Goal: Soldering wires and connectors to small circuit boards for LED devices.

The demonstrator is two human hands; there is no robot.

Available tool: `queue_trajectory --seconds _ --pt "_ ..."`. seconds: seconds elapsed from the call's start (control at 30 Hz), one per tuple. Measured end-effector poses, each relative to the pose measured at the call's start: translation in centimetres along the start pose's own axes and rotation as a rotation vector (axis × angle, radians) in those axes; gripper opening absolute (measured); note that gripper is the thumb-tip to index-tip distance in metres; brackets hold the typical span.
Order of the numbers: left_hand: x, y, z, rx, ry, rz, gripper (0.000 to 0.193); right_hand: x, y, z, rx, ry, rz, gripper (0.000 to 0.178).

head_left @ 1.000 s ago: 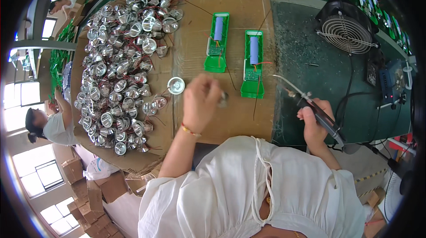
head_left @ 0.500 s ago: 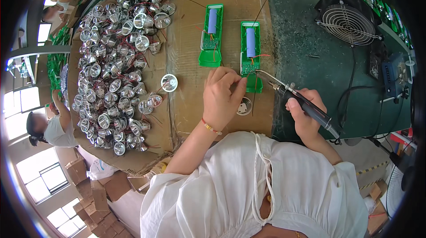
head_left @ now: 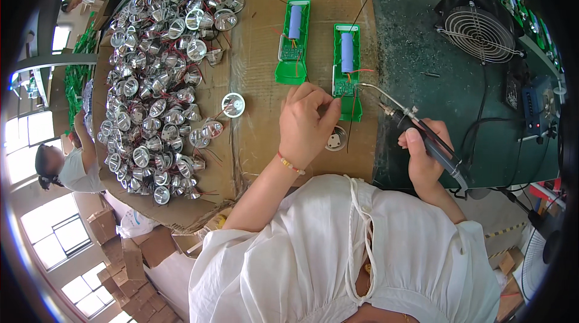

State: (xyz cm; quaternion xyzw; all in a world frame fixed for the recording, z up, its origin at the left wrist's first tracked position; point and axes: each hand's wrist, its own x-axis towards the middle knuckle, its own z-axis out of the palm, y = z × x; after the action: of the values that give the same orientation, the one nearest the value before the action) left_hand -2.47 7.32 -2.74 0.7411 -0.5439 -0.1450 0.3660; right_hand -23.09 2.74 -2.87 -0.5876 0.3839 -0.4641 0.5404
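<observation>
Compared with one second ago, the left hand (head_left: 305,118) has moved to the right and now stays beside the right green housing (head_left: 351,110). The soldering iron (head_left: 436,153) has also come closer, and a reflector cup (head_left: 336,139), which was at the left hand, lies on the cardboard (head_left: 259,151) at the near end of that housing.

The left thumb and forefinger are close together; I cannot tell if a wire is pinched between them (the fingers hide it). The right hand (head_left: 424,165) is wrapped around the handle of the iron. The thin curved tube of the iron reaches to the right edge of the circuit board (head_left: 344,88), but if it touches, I cannot say.

The first risk, in my judgement, is a burn: the left fingertips are near the hot parts, and a small slip of the iron would be enough. The red wire (head_left: 363,71) sticks out to the right, close to the tube, so its insulation could melt. No hand clearly holds the housing, therefore a push could turn it and spoil the joint. Farther along the housing lies the blue battery cell (head_left: 347,53); a loose bare wire end could perhaps cause a short circuit.

More to the left, the left green housing (head_left: 291,72) is well apart, and beyond it is the heap of reflectors (head_left: 154,91).
</observation>
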Motion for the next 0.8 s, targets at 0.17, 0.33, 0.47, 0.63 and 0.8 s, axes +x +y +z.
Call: queue_trajectory --seconds 0.17,0.33,0.47,0.63,0.8 --pt "0.1 0.1 -0.2 0.012 -0.012 -0.013 0.013 0.0 -0.3 -0.3 -0.006 -0.005 0.028 0.017" --pt "0.8 1.1 -1.8 -0.007 0.057 -0.064 0.014 -0.2 0.0 -0.5 0.031 0.007 0.047 0.018" --pt "0.6 1.6 -3.6 0.193 -0.061 -0.073 0.022 -0.1 0.1 -0.8 0.039 -0.004 0.015 0.018" --pt "-0.7 1.4 -1.1 0.549 -0.303 0.024 0.026 -0.1 0.0 -0.8 0.049 -0.033 0.015 0.018" --pt "-1.3 0.1 -2.6 0.331 -0.257 -0.121 0.011 0.3 0.1 -1.1 0.066 -0.068 0.015 0.018"
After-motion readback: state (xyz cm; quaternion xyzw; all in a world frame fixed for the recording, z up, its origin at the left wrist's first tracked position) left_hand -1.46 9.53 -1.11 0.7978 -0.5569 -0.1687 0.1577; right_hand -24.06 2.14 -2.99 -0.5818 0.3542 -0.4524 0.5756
